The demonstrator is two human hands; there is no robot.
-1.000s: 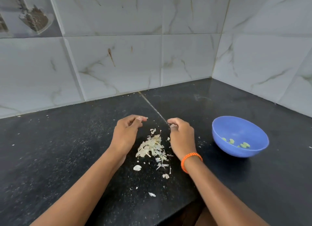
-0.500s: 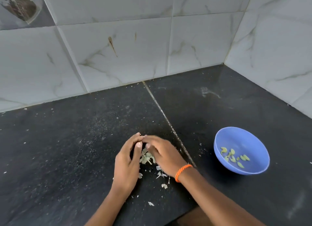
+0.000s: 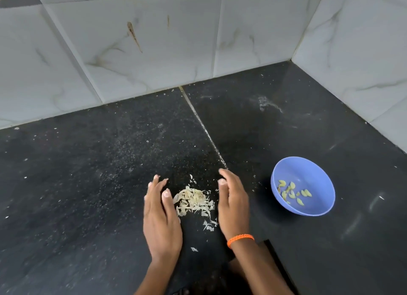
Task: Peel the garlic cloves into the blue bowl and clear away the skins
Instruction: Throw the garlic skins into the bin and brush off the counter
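Note:
A small heap of pale garlic skins (image 3: 193,201) lies on the black stone counter (image 3: 88,184) between my two hands. My left hand (image 3: 160,217) stands on the left of the heap, fingers straight, holding nothing. My right hand (image 3: 232,203), with an orange band on its wrist, stands on the right of the heap, fingers straight and also holding nothing. The blue bowl (image 3: 308,206) sits to the right, apart from my hands, with several peeled garlic cloves (image 3: 293,193) inside. A few loose skin flakes (image 3: 209,225) lie nearer to me.
White marbled wall tiles (image 3: 154,52) close the counter at the back and on the right, forming a corner. A joint line (image 3: 204,131) runs across the counter toward the heap. The counter's front edge has a notch (image 3: 271,250) near my right wrist.
My hands, which met over the skins half a second ago, have parted and now flank the heap. The skins sit in a tighter heap than a second ago.

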